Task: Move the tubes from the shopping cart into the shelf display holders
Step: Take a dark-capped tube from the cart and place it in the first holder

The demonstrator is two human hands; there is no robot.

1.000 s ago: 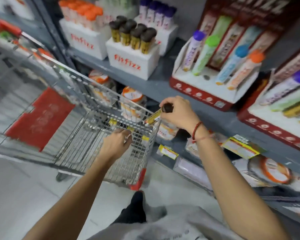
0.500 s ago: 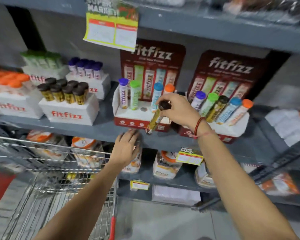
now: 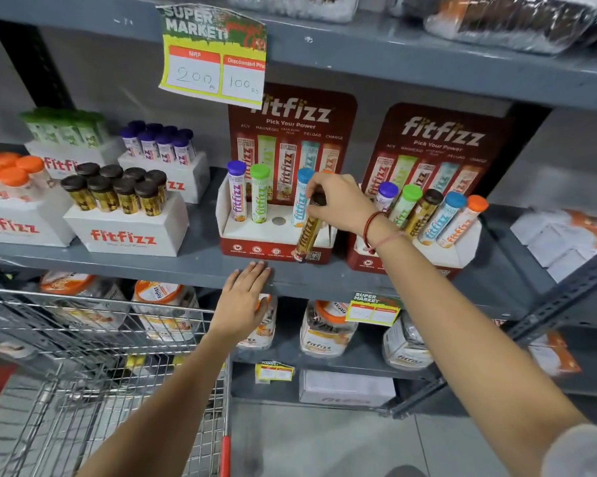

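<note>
Since half a second ago, both hands have pushed further toward the shelf, and the gold tube has dropped lower in front of the display holder. Nearest, the shopping cart (image 3: 93, 366) sits at lower left, with yellow items dimly visible through its wire. Beyond it, the left hand (image 3: 243, 301) lies flat and open, holding nothing, fingertips touching the grey shelf edge (image 3: 186, 270). Above, the right hand (image 3: 338, 204) pinches the dark cap of the gold tube (image 3: 305, 237), which hangs tilted before the red-and-white display holder (image 3: 273, 235). In that holder stand a purple-capped tube (image 3: 236, 192), a green-capped tube (image 3: 259, 194) and a blue-capped tube (image 3: 300, 197), with an empty hole (image 3: 278, 221) between green and blue.
</note>
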